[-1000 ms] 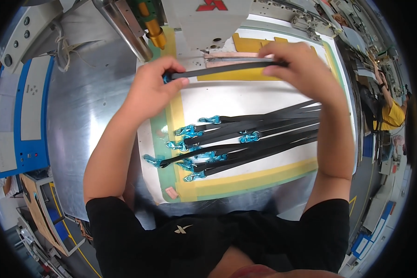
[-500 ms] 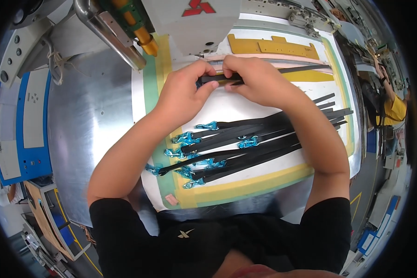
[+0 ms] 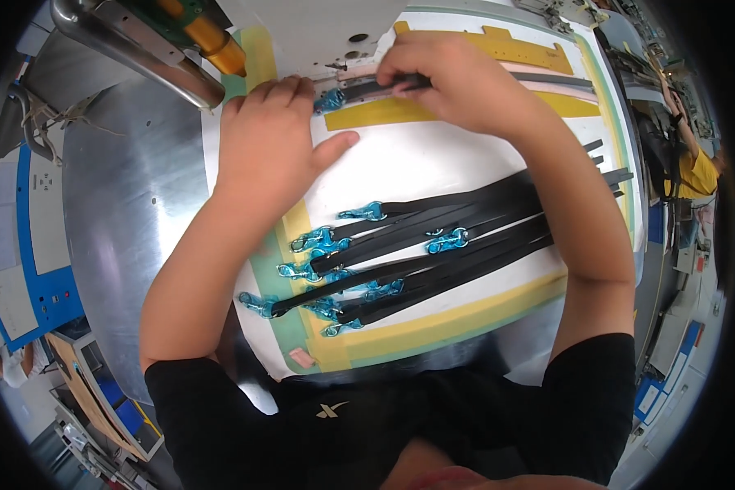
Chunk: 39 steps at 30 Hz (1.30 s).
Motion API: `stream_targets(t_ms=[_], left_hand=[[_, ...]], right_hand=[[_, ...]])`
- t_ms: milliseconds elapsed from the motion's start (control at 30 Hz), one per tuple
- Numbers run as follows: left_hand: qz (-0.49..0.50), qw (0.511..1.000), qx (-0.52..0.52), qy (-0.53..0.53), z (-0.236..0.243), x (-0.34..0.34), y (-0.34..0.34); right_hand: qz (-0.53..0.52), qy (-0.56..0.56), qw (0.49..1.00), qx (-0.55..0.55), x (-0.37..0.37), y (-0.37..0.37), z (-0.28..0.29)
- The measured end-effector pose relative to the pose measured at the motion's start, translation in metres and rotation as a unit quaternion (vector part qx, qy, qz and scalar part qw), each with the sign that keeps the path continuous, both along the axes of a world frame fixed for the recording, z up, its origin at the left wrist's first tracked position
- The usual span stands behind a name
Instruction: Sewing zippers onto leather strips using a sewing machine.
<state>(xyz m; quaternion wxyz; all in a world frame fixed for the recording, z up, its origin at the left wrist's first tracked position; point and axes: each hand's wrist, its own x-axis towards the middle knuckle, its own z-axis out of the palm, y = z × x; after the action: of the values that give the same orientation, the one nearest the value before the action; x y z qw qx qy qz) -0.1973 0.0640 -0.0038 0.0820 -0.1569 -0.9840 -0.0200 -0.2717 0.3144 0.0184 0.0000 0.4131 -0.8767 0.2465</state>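
Note:
Up at the machine, my right hand pinches a black strap between thumb and fingers. A clip wrapped in blue film sits at the strap's left end. My left hand lies palm down just left of that clip, fingers stretched out and thumb apart; whether a fingertip touches the clip I cannot tell. Beneath the strap run a pink strip and a yellow bar. Nearer me lies a pile of black straps with blue-wrapped snap hooks, mostly at their left ends.
A white machine body stands over the far side, beside a metal tube and a brass-coloured cylinder. A yellow slotted plate lies behind the strap. Tape borders the white work sheet. At far right a person in yellow works.
My left hand has left the strap, opening and shifting left. The right hand has moved slightly away from me, still on the strap, whose blue clip now shows. The whole view has shifted a little.

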Motion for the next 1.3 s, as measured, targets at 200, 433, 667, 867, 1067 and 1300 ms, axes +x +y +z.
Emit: stream_targets(t_ms=[200, 433, 667, 867, 1067, 1300], left_hand=[[-0.099, 0.989, 0.1, 0.053, -0.013, -0.009, 0.002], [-0.119, 0.979, 0.143, 0.085, -0.02, -0.022, 0.0], [-0.116, 0.982, 0.135, 0.071, -0.023, -0.024, 0.004], [-0.117, 0.984, 0.039, 0.132, -0.024, -0.019, 0.007], [-0.11, 0.986, 0.01, 0.126, -0.017, -0.015, 0.011], [-0.102, 0.99, -0.002, 0.102, -0.015, -0.014, 0.014]], right_hand=[[-0.036, 0.052, 0.998, 0.023, -0.007, -0.004, -0.024], [-0.049, 0.097, 0.994, 0.01, -0.005, -0.005, -0.029], [-0.008, 0.075, 0.995, 0.062, -0.014, -0.006, -0.015], [-0.039, 0.108, 0.991, 0.068, -0.003, -0.007, -0.022], [-0.038, 0.14, 0.987, 0.071, 0.001, -0.009, -0.022], [-0.008, 0.17, 0.981, 0.092, -0.003, -0.009, -0.014]])
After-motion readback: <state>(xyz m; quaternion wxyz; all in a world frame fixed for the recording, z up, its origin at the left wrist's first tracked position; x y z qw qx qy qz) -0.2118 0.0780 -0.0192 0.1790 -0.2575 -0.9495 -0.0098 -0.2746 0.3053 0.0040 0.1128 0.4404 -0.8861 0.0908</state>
